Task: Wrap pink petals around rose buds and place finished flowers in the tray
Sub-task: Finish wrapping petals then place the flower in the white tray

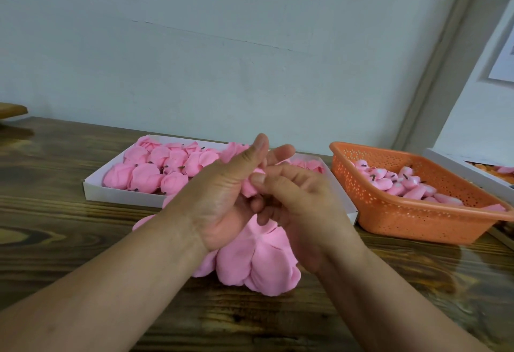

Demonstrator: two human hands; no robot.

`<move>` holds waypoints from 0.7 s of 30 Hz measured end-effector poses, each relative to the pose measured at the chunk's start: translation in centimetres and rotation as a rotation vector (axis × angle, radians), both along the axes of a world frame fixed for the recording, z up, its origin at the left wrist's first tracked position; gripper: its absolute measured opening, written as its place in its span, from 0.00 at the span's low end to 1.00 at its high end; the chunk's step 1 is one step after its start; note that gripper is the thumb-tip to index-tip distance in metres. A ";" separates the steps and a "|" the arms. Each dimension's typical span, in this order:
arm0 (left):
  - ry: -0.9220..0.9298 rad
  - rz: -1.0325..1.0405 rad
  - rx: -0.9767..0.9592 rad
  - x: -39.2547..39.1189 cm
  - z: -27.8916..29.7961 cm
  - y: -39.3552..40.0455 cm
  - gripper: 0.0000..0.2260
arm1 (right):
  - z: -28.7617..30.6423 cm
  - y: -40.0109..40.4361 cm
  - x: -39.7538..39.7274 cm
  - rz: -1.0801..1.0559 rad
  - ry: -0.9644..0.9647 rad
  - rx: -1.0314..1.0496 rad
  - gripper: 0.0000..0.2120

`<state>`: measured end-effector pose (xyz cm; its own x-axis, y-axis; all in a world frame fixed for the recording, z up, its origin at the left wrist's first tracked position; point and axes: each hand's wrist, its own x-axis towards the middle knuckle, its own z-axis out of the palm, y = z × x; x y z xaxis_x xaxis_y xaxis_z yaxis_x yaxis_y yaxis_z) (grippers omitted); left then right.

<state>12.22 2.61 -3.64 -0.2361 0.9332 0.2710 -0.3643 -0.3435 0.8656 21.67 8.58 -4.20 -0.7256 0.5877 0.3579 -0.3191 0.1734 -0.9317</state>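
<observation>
Pale wall [222, 32] backs a dark wooden surface [69, 240]. Toward its far edge at left, a white tray [122, 194] holds finished pink flowers [155, 169]. At centre, the left hand [222, 198] and right hand [297, 207] meet above loose petals [258, 262] lying on the surface; both curl their fingers round a pink bud [250, 186], the left thumb raised, the right thumb pressing the petal. By the right edge, an orange basket [417, 212] holds more buds [403, 182].
</observation>
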 end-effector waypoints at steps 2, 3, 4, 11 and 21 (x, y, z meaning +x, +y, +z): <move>0.016 0.007 -0.004 -0.3 0.0 0.1 0.17 | -0.1 0.3 -0.1 0.054 -0.025 -0.117 0.07; 0.000 0.021 -0.019 -0.4 0.0 0.2 0.17 | -0.2 0.4 -0.1 0.073 -0.042 -0.146 0.07; -0.007 0.049 -0.043 -0.6 -0.1 0.4 0.17 | -0.2 0.5 -0.1 0.088 -0.062 -0.152 0.07; 0.326 0.561 -0.149 -5.3 2.4 2.3 0.27 | 0.5 4.3 1.3 -0.367 -0.067 0.174 0.05; 1.090 0.726 -0.518 -10.2 1.4 6.9 0.13 | 0.0 7.4 1.9 -0.592 -0.062 0.164 0.05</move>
